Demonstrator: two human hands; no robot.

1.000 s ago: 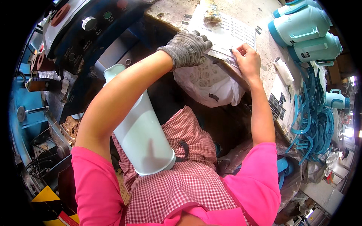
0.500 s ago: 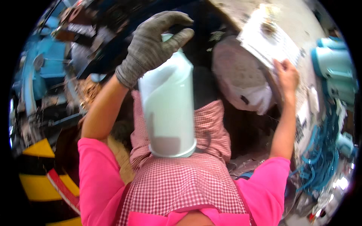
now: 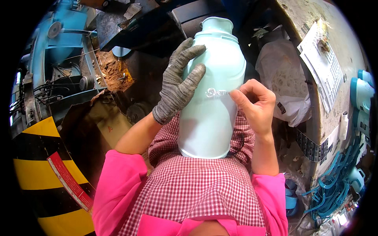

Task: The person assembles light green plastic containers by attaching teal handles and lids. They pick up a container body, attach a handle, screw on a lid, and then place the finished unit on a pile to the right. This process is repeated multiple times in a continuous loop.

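Note:
A pale mint-green thermos flask body (image 3: pixel 212 129) stands on my lap with its narrow neck pointing away. Dark lettering marks its front. My left hand (image 3: pixel 179 80), in a grey knit glove, grips the upper left side of the flask, its thumb and fingertips on the front. At the right end of the lettering is my bare right hand (image 3: pixel 256 103), its thumb and index finger pinched together close to the surface. Whatever sits between those fingertips is too small to make out.
White printed sheets (image 3: pixel 325 65) lie on the worn bench (image 3: pixel 346 35) at right, beside a plastic bag (image 3: pixel 281 65) of pale rings. Teal straps (image 3: pixel 334 179) hang by the bench. Blue machinery (image 3: pixel 65 59) and a yellow-black striped panel (image 3: pixel 47 173) stand at left.
My right hand has come from the paper sheets on the bench to the flask's front. The left hand has moved from above the neck down to the flask's side. The view has shifted.

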